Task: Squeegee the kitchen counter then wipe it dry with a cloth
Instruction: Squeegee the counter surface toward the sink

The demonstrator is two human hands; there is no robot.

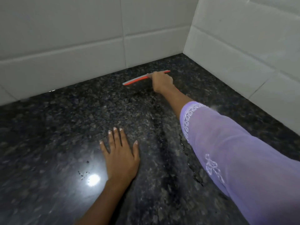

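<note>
Head view looks down on your dark speckled bench (65, 127), which fills the frame from nine o'clock round to four o'clock and meets white wall tiles (65, 46) along the far edge and on the right. Your right hand (160, 82) is stretched out toward twelve o'clock, nearly into the corner. Its fingers are curled closed around the handle of the squeegee (138, 79), whose orange and grey blade lies along the bench just short of the back tiles, running from about eleven o'clock of the hand across to one o'clock. A lilac sleeve (227, 151) with white embroidery covers that arm. Your left hand (121, 157) lies flat at about six o'clock, palm down, fingers spread and holding nothing, bracing you as you reach.

Judging from this, you are in the squeegee step, with the blade placed at the far end of a stroke. Dark streaks and small beads of water (193, 172) at five o'clock of centre suggest the surface is wet. No cloth is in view, so the drying step looks not yet begun.

The next move calls for even downward pressure and a straight pull back toward six o'clock, keeping the whole blade edge on the stone. Lift your left hand clear first, since it sits near the likely path.
</note>
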